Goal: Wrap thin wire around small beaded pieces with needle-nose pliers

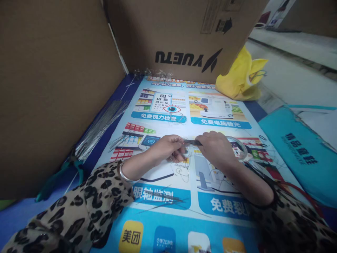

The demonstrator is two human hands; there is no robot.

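My left hand (172, 146) is closed in a pinch at the middle of the poster. Between its fingertips is the end of some fine wire, with thin loops of wire (182, 173) just below. My right hand (217, 147) is wrapped round a pair of pliers, whose dark narrow jaws (193, 142) point left and reach the left fingertips. The handles of these pliers are hidden in my fist. Both hands are just above the printed poster (193, 168).
Cut straight wires (97, 130) lie in a bundle at left, beside teal-handled pliers (60, 177). Cardboard walls (173, 31) stand behind and left. Tangled wire pieces (158, 74) sit at the back. A yellow bag (238, 79) and a turquoise bag (300, 151) are at right.
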